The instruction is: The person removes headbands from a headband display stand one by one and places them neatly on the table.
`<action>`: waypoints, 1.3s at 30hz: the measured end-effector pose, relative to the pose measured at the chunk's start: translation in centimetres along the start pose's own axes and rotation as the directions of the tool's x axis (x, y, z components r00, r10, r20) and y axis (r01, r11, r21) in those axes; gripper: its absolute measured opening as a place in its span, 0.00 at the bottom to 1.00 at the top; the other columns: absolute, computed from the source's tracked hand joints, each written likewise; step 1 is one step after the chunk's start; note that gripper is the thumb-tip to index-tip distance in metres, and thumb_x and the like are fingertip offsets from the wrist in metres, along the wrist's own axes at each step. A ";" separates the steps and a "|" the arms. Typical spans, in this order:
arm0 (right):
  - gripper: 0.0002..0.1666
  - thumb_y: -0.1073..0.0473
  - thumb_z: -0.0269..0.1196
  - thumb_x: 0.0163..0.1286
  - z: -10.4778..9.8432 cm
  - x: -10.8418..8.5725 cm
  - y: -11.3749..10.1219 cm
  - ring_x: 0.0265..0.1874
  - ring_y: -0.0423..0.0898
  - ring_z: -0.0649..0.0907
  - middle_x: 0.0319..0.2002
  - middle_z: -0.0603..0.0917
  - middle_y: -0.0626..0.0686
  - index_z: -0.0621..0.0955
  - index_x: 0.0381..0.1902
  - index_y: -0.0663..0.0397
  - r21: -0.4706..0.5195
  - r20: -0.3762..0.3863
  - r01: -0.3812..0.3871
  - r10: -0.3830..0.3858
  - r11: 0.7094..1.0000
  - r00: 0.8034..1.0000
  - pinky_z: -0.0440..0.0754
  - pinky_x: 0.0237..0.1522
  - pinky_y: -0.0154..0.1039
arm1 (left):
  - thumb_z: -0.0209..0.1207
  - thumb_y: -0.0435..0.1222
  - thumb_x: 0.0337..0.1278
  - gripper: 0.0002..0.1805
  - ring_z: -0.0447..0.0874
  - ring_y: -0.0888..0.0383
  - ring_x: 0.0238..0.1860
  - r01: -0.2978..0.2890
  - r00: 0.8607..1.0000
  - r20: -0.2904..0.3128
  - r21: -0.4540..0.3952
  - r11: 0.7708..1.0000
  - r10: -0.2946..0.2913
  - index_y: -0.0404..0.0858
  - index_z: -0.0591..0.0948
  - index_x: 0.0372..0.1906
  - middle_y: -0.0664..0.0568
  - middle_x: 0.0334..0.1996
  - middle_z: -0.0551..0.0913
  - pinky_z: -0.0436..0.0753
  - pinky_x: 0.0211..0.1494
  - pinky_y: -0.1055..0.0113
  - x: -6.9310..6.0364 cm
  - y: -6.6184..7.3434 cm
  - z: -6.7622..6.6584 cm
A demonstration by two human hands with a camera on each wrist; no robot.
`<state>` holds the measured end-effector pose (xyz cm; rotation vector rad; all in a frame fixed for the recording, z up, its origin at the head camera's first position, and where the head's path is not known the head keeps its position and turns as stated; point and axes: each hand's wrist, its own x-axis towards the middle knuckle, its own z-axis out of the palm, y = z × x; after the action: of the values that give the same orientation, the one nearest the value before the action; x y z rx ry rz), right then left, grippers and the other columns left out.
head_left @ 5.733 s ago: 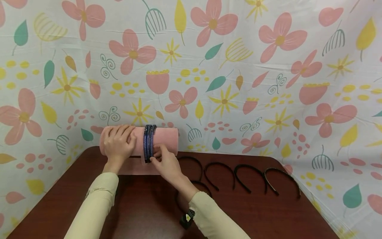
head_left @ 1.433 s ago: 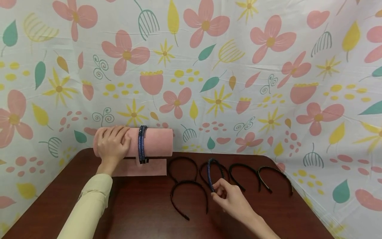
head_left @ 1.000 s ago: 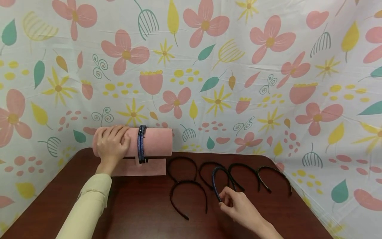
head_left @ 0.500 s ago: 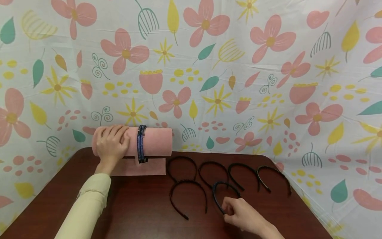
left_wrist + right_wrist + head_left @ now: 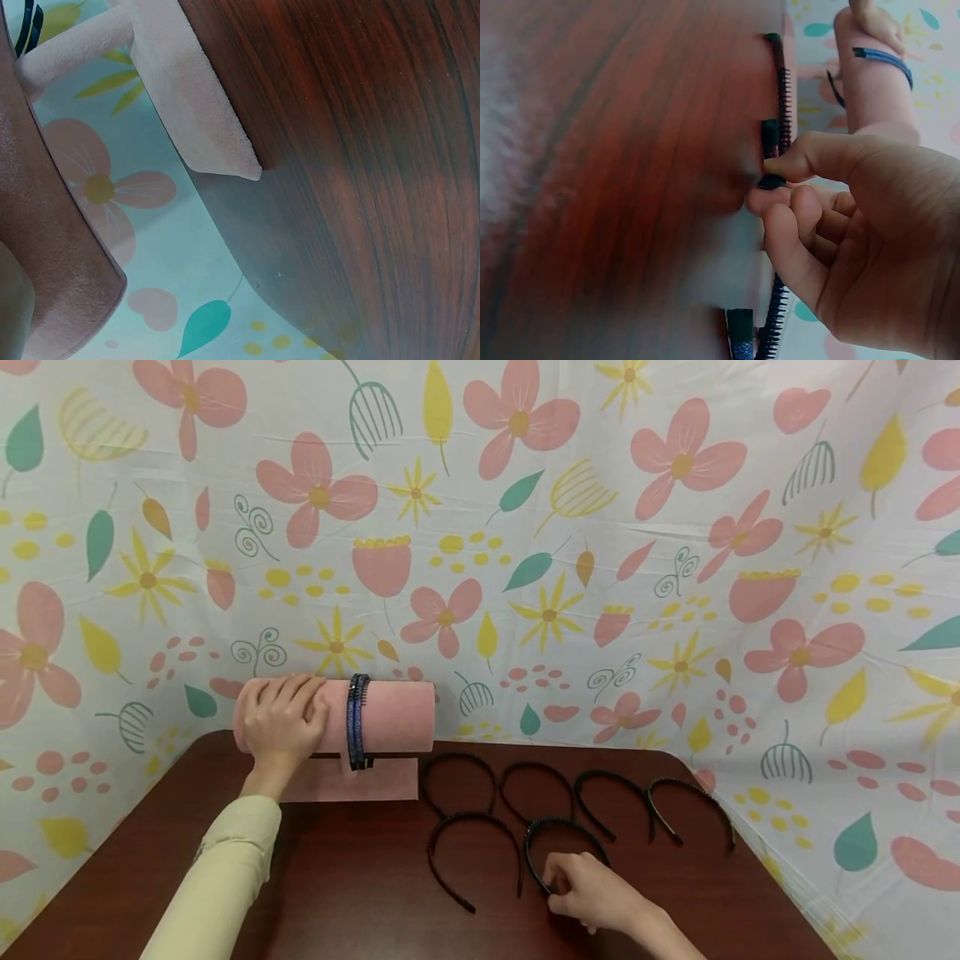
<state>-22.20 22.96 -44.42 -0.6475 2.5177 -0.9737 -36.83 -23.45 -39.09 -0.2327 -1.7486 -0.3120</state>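
Observation:
My left hand (image 5: 285, 727) lies over the left end of a pink plush headband stand (image 5: 397, 717), its fingers curled round the roll. Glittery blue headbands (image 5: 356, 727) hang round the roll just right of that hand. At the front of the table, my right hand (image 5: 592, 893) pinches one end of a dark toothed headband (image 5: 558, 821), which lies with its curve toward the back. In the right wrist view, thumb and finger hold its black tip (image 5: 772, 181). The left wrist view shows the stand's roll (image 5: 60, 240) and base (image 5: 195, 105), but hardly any hand.
Several dark headbands lie right of the stand: one (image 5: 459, 755) nearest it, more along the back row to the far-right one (image 5: 690, 783), and one (image 5: 472, 816) in front, left of the right hand. A floral curtain (image 5: 480, 527) hangs behind the brown table (image 5: 360, 877).
My right hand has taken a blue headband off the roll, carried it right and lowered it onto the table's front row. Lately it shifted slightly left. My left hand has stayed on the stand.

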 end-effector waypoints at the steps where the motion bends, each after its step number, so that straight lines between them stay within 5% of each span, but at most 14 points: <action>1: 0.05 0.64 0.60 0.67 -0.1 0.2 0.0 0.08 0.37 0.72 0.18 0.73 0.47 0.79 0.40 0.54 -0.001 -0.005 -0.005 0.005 1.000 1.000 0.75 0.11 0.32 | 0.50 0.45 0.62 0.20 0.85 0.43 0.46 -0.001 1.000 -0.003 -0.001 1.000 0.001 0.41 0.89 0.43 0.45 0.43 0.89 0.75 0.59 0.46 0.0 0.0 0.0; 12: 0.06 0.65 0.60 0.65 -0.2 0.7 -0.5 0.07 0.40 0.73 0.18 0.73 0.48 0.78 0.41 0.54 -0.067 -0.068 -0.007 0.003 0.998 0.998 0.74 0.11 0.33 | 0.52 0.43 0.59 0.19 0.86 0.42 0.44 -0.016 0.999 -0.037 0.001 1.000 0.016 0.40 0.90 0.41 0.45 0.40 0.90 0.76 0.57 0.45 0.3 0.1 0.0; 30: 0.09 0.56 0.62 0.70 -0.4 1.9 0.8 0.10 0.38 0.74 0.19 0.79 0.49 0.81 0.44 0.52 0.006 0.001 -0.018 0.018 1.000 1.000 0.74 0.13 0.32 | 0.51 0.45 0.61 0.20 0.85 0.43 0.45 -0.012 1.000 -0.011 0.011 1.000 0.012 0.41 0.89 0.43 0.45 0.42 0.89 0.75 0.58 0.46 -0.4 -0.4 -0.2; 39: 0.11 0.54 0.60 0.72 -1.5 3.0 -1.1 0.11 0.38 0.74 0.21 0.81 0.48 0.81 0.46 0.54 -0.076 -0.052 0.036 -0.040 0.996 0.998 0.74 0.15 0.32 | 0.52 0.44 0.60 0.19 0.86 0.43 0.44 -0.020 0.999 -0.031 0.006 1.000 0.020 0.40 0.90 0.42 0.45 0.41 0.89 0.76 0.57 0.46 -0.1 0.1 0.1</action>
<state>-25.12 21.45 -43.11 -0.7035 2.6085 -0.9252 -36.88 -23.35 -39.15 -0.2400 -1.7156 -0.2953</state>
